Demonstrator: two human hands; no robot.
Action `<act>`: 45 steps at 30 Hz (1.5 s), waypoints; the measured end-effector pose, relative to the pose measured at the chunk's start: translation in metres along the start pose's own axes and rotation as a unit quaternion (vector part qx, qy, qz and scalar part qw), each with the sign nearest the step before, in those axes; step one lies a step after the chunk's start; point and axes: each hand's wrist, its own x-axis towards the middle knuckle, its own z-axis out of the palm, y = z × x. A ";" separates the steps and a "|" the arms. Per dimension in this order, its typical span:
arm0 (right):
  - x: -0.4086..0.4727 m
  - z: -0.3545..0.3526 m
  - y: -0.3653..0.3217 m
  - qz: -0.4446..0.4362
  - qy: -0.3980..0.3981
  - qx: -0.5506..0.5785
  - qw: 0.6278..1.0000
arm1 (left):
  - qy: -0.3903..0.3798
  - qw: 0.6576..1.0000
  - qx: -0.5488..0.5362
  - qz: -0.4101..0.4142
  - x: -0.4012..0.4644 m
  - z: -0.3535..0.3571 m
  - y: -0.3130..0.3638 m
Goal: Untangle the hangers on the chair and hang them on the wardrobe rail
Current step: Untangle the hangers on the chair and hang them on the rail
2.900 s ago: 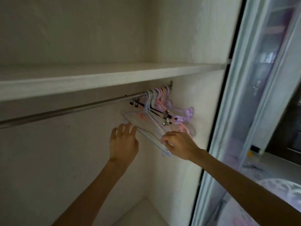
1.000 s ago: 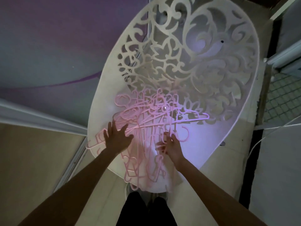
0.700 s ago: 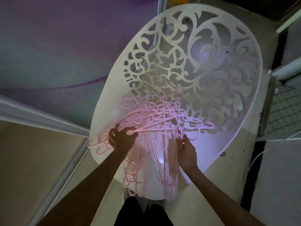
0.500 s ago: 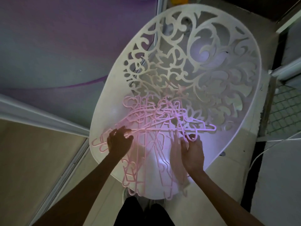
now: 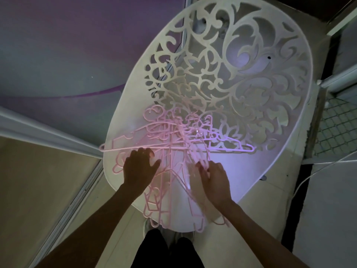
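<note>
The head view looks straight down at a white chair (image 5: pixel 123 117) with a carved, openwork back. On its seat lies a tangled pile of pink hangers (image 5: pixel 173 136). The hooks of most hangers point toward the chair back, and their long bars cross one another. One hanger lies across the pile from left to right, and its ends reach out on both sides. Some hangers stick out over the front edge of the seat, near the person's legs.

The left hand (image 5: pixel 138 167) is on the left part of the pile, palm down. Its fingers are spread and only slightly bent, and they press on the hangers below the long crossing bar. It does not hold any hanger.

The right hand (image 5: pixel 214 180) is on the right part of the pile. Its fingers are curled, and they pinch thin pink bars just at the fingertips. These bars look blurred, so I cannot tell how many hangers it holds. Part of a hanger shows under the right wrist and goes down past the seat edge.

Both forearms come from the bottom of the picture. The person's dark trousers (image 5: pixel 164 250) show between them. The chair stands on a pale floor (image 5: pixel 257 219). On the left there is a sliding door track (image 5: pixel 63 211) and a purple surface (image 5: pixel 67 45) above it. On the right a white cable (image 5: pixel 316 171) runs over the floor.
</note>
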 end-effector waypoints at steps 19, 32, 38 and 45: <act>0.022 -0.046 0.019 0.073 -0.017 0.278 0.958 | -0.112 0.959 -0.257 0.033 0.024 -0.075 0.027; 0.030 -0.066 0.018 0.020 -0.003 0.118 0.993 | -0.072 0.963 -0.230 0.124 0.026 -0.123 0.070; 0.038 -0.044 0.022 0.077 -0.021 0.048 0.996 | -0.067 0.960 -0.242 0.120 0.020 -0.128 0.055; 0.027 -0.037 0.007 0.004 -0.125 0.039 0.991 | -0.072 0.956 -0.260 0.119 0.009 -0.119 0.050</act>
